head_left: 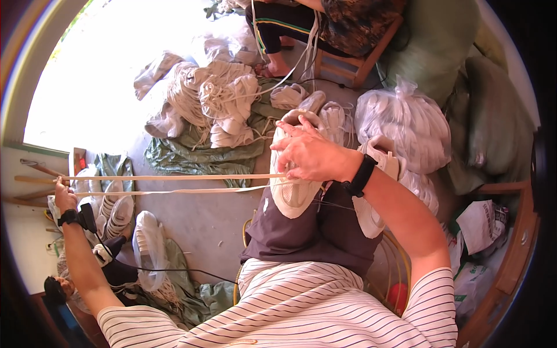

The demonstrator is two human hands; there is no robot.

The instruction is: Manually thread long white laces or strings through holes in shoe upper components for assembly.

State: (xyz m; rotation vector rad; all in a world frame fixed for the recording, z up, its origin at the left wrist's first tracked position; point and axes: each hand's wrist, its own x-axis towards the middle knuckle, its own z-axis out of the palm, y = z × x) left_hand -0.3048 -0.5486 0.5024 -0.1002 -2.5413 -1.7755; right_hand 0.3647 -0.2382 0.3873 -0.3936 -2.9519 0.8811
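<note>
A white shoe (pixel 293 200) rests on my lap, its toe pointing toward me. My right hand (pixel 310 152) lies across its laced front, fingers bent over the tongue and eyelets, gripping it. From the eyelets, two strands of a flat cream shoelace (pixel 174 191) run taut to the far left. There my left hand (pixel 65 198), arm stretched out, is closed on the lace; its fingertips are small in view. A second white shoe (pixel 380 153) sits by my right knee, partly behind my right forearm.
Piled white shoes and laces (pixel 214 98) lie on a green sheet (pixel 203 158) ahead. A bagged bundle of shoes (pixel 403 122) stands at right, near large green sacks (pixel 432 40). Another person (pixel 360 29) sits ahead on a wooden chair (pixel 342 66). A black cable (pixel 180 269) crosses at lower left.
</note>
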